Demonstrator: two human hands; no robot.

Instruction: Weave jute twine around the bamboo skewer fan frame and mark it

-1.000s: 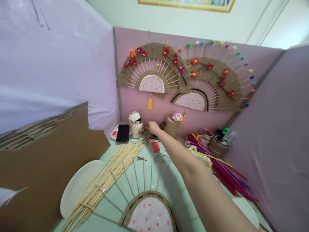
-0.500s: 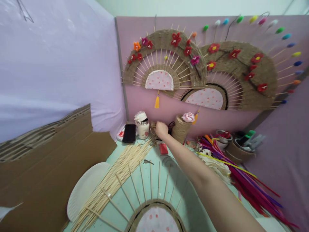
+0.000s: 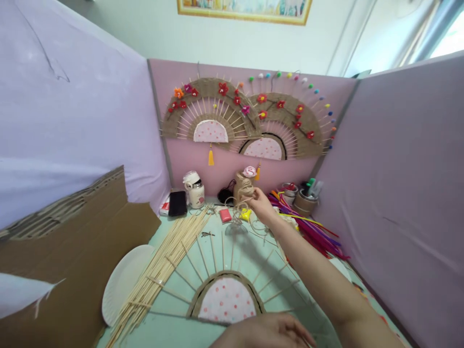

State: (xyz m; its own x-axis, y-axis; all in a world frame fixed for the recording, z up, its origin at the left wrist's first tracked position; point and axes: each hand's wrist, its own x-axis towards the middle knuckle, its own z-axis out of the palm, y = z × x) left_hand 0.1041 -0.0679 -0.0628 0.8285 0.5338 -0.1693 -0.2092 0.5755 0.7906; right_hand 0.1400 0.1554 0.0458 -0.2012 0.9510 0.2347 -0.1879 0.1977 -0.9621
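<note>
My right hand (image 3: 261, 203) reaches toward the back of the table, its fingers closed on a loose bundle of jute twine (image 3: 247, 187). Loops of the twine hang down toward the tabletop. Behind the bundle stands a thick twine spool (image 3: 238, 186), partly covered. At the bottom edge my left hand (image 3: 270, 329) is in view with its fingers stretched out to the right, holding nothing that I can see. It lies just in front of a half-round fan base (image 3: 228, 299) with red-dotted white covering, a brown rim and thin sticks fanning outward.
Many bamboo sticks (image 3: 170, 261) lie left of the fan base, over a paper plate (image 3: 123, 280) and beside torn cardboard (image 3: 79, 261). A phone (image 3: 177, 203), a white bottle (image 3: 195, 191), red and yellow packets, and pipe cleaners (image 3: 322, 232) line the back. Decorated fans hang behind.
My right hand has lifted the bundle of twine from beside the bottle and moved right, in front of the spool. My left hand has come into view at the bottom. The head view has tilted up.
</note>
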